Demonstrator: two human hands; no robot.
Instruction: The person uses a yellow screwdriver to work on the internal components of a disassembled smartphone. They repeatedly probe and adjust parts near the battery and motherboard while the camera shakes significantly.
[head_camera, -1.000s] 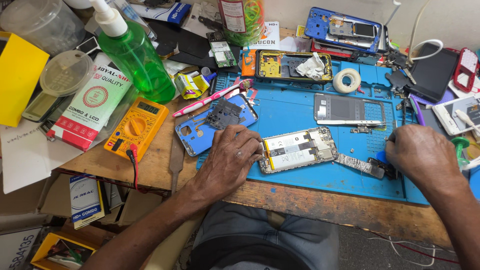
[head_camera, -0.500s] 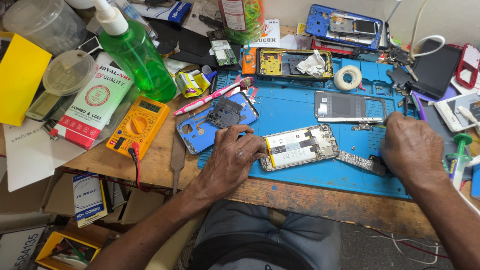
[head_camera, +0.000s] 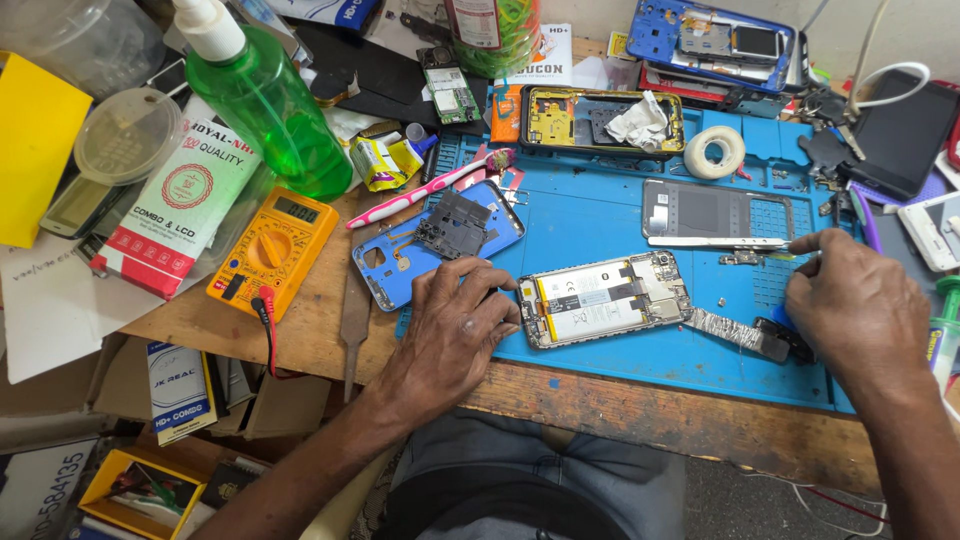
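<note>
An opened phone (head_camera: 605, 300) with its battery and circuit board showing lies on the blue work mat (head_camera: 600, 215). My left hand (head_camera: 455, 325) rests on the mat's near-left corner, its curled fingers holding the phone's left end. My right hand (head_camera: 855, 305) is at the mat's right side. Its fingertips pinch the right end of silver tweezers (head_camera: 715, 241), which lie flat just below a grey phone frame (head_camera: 715, 210). A strip of silver tape (head_camera: 735, 332) trails from the phone toward my right hand.
A blue phone back with a dark board (head_camera: 440, 240) lies left of the mat. An orange multimeter (head_camera: 272, 250), pink toothbrush (head_camera: 430, 188), green spray bottle (head_camera: 270, 105), tape roll (head_camera: 715, 152), yellow-framed phone (head_camera: 600, 122) and other phones crowd the wooden table (head_camera: 650, 410).
My right hand has moved up from the mat's near-right edge to the end of the tweezers. My left hand has stayed at the phone's left end.
</note>
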